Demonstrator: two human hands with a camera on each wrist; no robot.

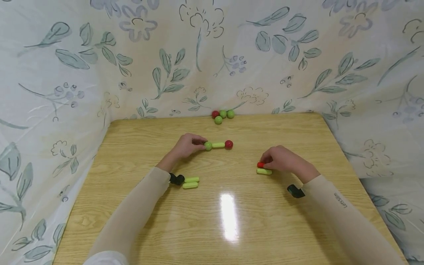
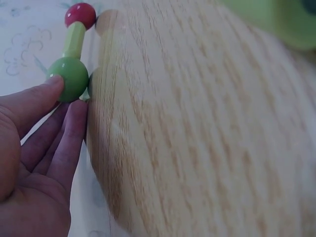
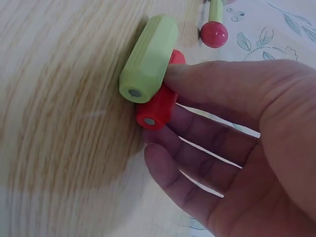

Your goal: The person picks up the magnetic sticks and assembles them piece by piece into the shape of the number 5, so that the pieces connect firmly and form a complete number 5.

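Note:
My left hand (image 1: 189,146) pinches a green ball (image 2: 72,79) between thumb and fingers. That ball is joined in a line to a yellow-green rod (image 1: 218,145), with a red ball (image 1: 229,144) at the rod's far end. Over on the right, my right hand (image 1: 281,159) holds a red rod (image 3: 159,106) between thumb and fingers. A second yellow-green rod (image 3: 149,59) lies right against the red one. Grey metal discs show in the near ends of both rods in the right wrist view.
Two more yellow-green rods (image 1: 191,183) lie side by side near the left wrist. At the table's back edge sits a cluster of several balls (image 1: 223,113), one red and the others green. A floral cloth (image 1: 212,73) hangs behind the wooden table (image 1: 265,221).

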